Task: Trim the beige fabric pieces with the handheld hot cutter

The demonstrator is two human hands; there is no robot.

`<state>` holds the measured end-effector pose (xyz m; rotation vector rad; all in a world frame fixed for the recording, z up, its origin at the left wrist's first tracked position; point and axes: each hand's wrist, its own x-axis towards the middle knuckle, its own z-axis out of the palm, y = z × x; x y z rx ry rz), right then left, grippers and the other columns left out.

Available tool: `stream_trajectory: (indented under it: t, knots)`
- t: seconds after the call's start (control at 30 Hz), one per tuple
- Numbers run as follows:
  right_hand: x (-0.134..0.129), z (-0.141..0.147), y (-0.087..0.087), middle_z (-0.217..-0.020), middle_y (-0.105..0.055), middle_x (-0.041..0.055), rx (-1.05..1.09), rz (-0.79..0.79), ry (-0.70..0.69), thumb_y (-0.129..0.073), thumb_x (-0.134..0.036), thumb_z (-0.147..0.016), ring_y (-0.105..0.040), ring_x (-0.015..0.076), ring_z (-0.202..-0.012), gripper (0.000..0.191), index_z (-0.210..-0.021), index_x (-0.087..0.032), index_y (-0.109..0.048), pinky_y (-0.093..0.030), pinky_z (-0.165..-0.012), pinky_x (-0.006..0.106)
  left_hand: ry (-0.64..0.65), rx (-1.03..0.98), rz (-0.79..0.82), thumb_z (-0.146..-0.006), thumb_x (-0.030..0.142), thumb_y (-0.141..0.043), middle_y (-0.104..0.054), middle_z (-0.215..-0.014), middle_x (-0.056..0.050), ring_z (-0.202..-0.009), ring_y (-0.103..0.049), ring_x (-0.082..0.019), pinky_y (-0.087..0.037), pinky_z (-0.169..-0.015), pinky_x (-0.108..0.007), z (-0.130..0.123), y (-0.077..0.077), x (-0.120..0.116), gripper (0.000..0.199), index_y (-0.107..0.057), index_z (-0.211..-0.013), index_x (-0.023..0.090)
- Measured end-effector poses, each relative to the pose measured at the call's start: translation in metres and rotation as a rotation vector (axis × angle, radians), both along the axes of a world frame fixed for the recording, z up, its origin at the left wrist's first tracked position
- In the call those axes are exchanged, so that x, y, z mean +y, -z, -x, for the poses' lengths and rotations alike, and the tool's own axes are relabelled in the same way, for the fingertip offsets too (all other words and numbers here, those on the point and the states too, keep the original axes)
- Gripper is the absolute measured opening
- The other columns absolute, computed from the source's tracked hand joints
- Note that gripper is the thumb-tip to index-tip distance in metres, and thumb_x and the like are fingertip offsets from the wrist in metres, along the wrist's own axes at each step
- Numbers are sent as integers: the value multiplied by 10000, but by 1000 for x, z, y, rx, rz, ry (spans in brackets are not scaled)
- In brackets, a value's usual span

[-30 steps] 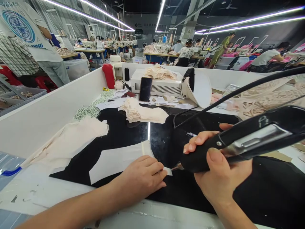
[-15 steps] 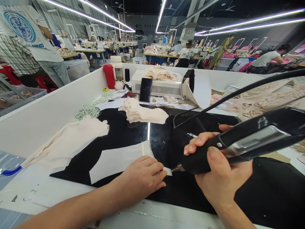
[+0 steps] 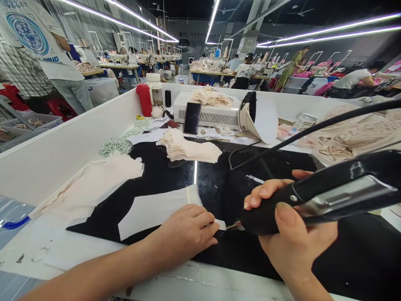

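My right hand (image 3: 291, 230) is wrapped round a thick black handheld tool (image 3: 328, 192) with a silver panel and a cable. Its thin metal tip meets the end of a narrow pale strip (image 3: 222, 224). My left hand (image 3: 188, 230) presses that strip down with fingers bent together, over the right part of a white fabric piece (image 3: 153, 209) lying on the black mat (image 3: 232, 184). Behind them is a stack of cream fabric pieces (image 3: 191, 148), and more cream fabric (image 3: 100, 179) lies to the left.
A phone (image 3: 192, 118) leans on a white vented box (image 3: 206, 110). Near it stand a red flask (image 3: 144, 100) and a white visor (image 3: 263, 119). Green cord (image 3: 117, 144) lies left, a pen (image 3: 254, 179) near my right hand. People work at machines beyond the table wall.
My right hand and the black tool have shifted slightly right and down, and the cable has dipped with them. My left hand stays almost in place on the strip.
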<state>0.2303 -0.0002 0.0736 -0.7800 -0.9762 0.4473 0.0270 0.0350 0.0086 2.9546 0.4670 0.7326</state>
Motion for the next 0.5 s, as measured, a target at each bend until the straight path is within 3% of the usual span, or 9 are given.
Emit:
stream_trajectory:
  t: [0.5]
  knots:
    - [-6,-9,-5,-803,-761,-50,59,6,28,-1020,-333,-812,-684,202,-614,488,-1219,-294,-752,-644,-537,349,7,32,27,-1127,247,-794,-754,-1111,-59,-1025,-739,-238,-635,-962,-377,5,-5,2,147,-702,-1195,154]
